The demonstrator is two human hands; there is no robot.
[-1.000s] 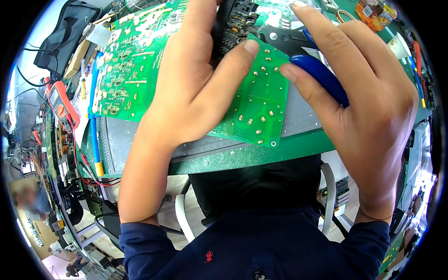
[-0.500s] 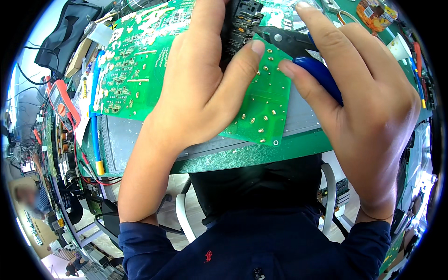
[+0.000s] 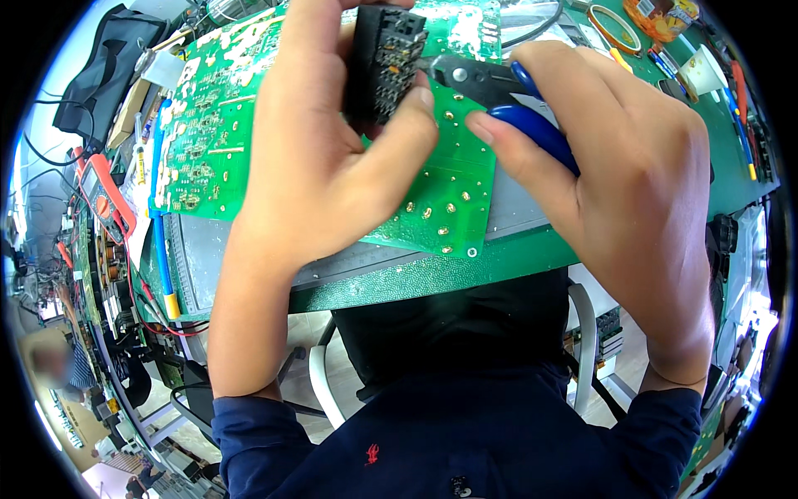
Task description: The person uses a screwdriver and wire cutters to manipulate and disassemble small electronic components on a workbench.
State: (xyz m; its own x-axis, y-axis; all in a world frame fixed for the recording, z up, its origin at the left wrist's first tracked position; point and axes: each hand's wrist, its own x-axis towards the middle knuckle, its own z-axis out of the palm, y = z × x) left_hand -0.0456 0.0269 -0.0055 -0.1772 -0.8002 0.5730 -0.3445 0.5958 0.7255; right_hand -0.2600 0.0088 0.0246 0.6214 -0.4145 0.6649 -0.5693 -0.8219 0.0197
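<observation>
Fingers (image 3: 402,137) gripping connector (image 3: 384,62) and pliers (image 3: 485,80), white cup (image 3: 704,71) apart

A green table (image 3: 399,281) bears 1 grey mat (image 3: 519,198); green circuit board (image 3: 461,170) on that.

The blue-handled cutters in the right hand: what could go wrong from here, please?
The cutters have their tip close to the thumb of the left hand, so a slip might nip it. The black component is held over the green circuit board; if dropped, it might knock or scratch the board.
</observation>
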